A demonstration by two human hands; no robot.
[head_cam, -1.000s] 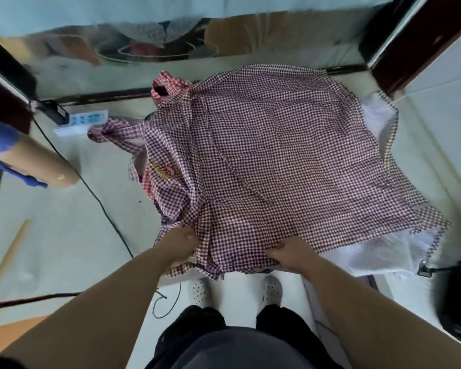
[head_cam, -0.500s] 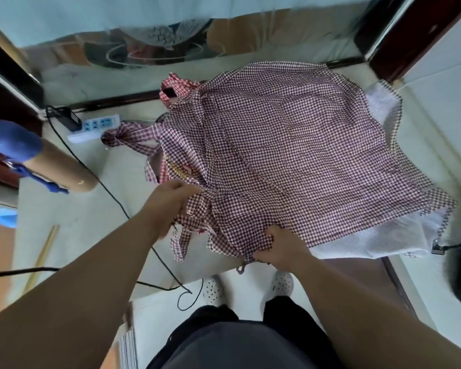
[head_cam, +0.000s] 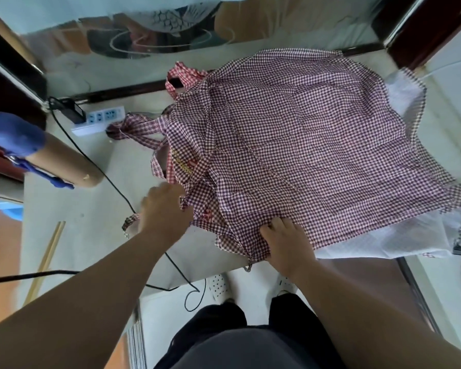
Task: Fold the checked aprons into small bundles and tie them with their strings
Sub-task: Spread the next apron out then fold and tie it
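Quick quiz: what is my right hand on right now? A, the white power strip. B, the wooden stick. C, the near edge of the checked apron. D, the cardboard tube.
C: the right hand grips the checked apron at its near edge, close to the front of the table.
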